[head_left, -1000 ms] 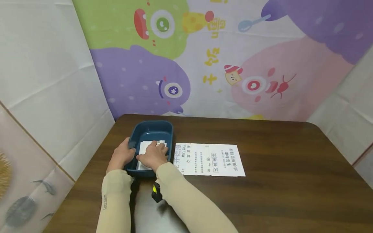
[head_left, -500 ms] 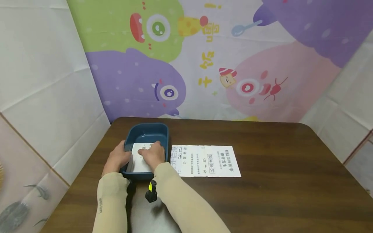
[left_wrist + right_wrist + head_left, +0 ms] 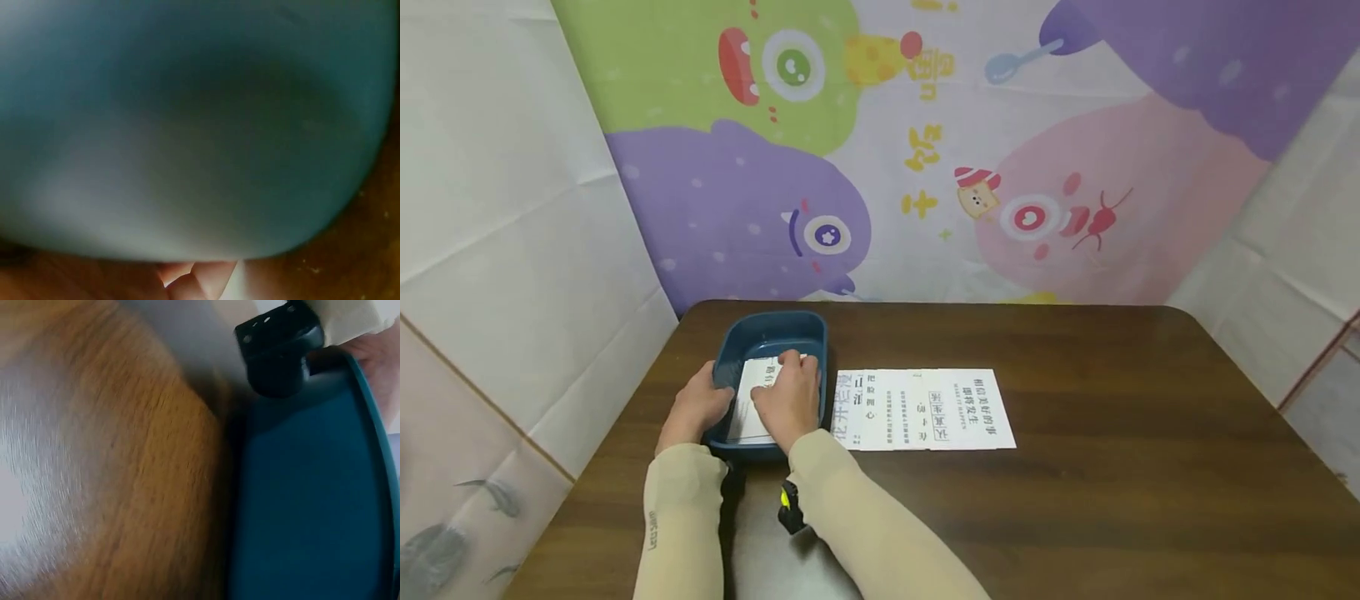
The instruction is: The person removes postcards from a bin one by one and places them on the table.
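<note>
1. Right grip: on the white cards inside the blue tray; cannot tell whether it pinches one.
2. Left grip: holding the tray's left rim.
3. Just right, printed cards line the desk.

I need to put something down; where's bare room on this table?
The widest bare patch of table lies right of the row of cards, out to the right edge. A narrower strip lies between it and the cartoon backdrop. It's crowded at left: left hand on the blue tray, right hand on the cards inside.
</note>
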The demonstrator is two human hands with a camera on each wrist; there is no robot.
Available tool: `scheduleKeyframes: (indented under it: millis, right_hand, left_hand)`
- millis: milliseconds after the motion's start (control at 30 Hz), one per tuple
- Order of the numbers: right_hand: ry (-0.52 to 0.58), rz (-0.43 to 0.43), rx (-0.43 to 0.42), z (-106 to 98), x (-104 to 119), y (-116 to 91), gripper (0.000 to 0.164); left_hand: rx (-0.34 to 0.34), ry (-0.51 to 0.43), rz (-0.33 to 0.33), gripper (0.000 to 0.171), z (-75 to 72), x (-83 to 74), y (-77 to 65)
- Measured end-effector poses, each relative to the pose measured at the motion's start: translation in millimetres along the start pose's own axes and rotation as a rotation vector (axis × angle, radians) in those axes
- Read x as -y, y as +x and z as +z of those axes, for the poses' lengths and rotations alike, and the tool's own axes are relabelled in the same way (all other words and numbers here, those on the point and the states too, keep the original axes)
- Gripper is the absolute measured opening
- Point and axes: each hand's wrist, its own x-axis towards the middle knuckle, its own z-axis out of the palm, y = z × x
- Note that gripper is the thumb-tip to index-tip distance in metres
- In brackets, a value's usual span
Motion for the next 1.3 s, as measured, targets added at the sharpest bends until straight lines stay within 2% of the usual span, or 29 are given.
scheduleKeyframes:
  millis: [67, 167, 400, 500, 567, 667, 800, 900, 1033, 1200, 1300]
  right_hand:
    - [-0.051, 0.020, 0.047, 0.7, 0.0, 0.1, 0.053]
    - [-0.035, 0.047, 0.067, 0.7, -0.3, 2.6, 0.054]
    - [0.146, 0.069, -0.011, -6.2, 5.9, 11.8, 0.047]
    - [0.232, 0.029, -0.057, -9.0, 8.9, 13.5, 0.044]
    - [0.253, -0.004, -0.071, -9.9, 9.3, 13.4, 0.045]
    - [0.225, -0.036, -0.031, -9.8, 6.3, 11.4, 0.049]
    - [0.177, -0.057, 0.084, -8.3, -0.4, 8.1, 0.053]
    - [0.172, -0.079, 0.134, -6.4, -2.9, 7.1, 0.054]
    - [0.169, -0.101, 0.118, -5.2, -3.1, 8.6, 0.051]
    - [0.142, -0.078, 0.072, -4.7, -1.3, 7.4, 0.036]
    - [0.119, -0.073, 0.068, -4.3, -0.4, 4.4, 0.033]
  left_hand:
    - [0.008, 0.000, -0.001, 0.057, 0.3, 0.5, -0.1]
    - [0.016, -0.001, -0.012, 0.058, 0.7, 0.4, 0.0]
    - [0.003, 0.023, 0.004, 0.058, -5.7, -6.5, 4.2]
    - [0.001, 0.039, 0.016, 0.058, -9.8, -10.2, 5.0]
    - [0.001, 0.049, 0.016, 0.058, -11.8, -10.3, 5.3]
    - [0.008, 0.059, 0.003, 0.059, -10.8, -7.8, 4.3]
    - [0.014, 0.055, -0.019, 0.058, -4.9, -2.9, 2.7]
    - [0.010, 0.049, -0.024, 0.057, -2.2, 0.1, 2.5]
    - [0.005, 0.044, -0.023, 0.057, -2.7, -0.9, 3.3]
    - [0.012, 0.026, -0.037, 0.057, -2.8, -2.2, 3.6]
    - [0.016, 0.027, -0.034, 0.057, -2.3, 0.2, 3.2]
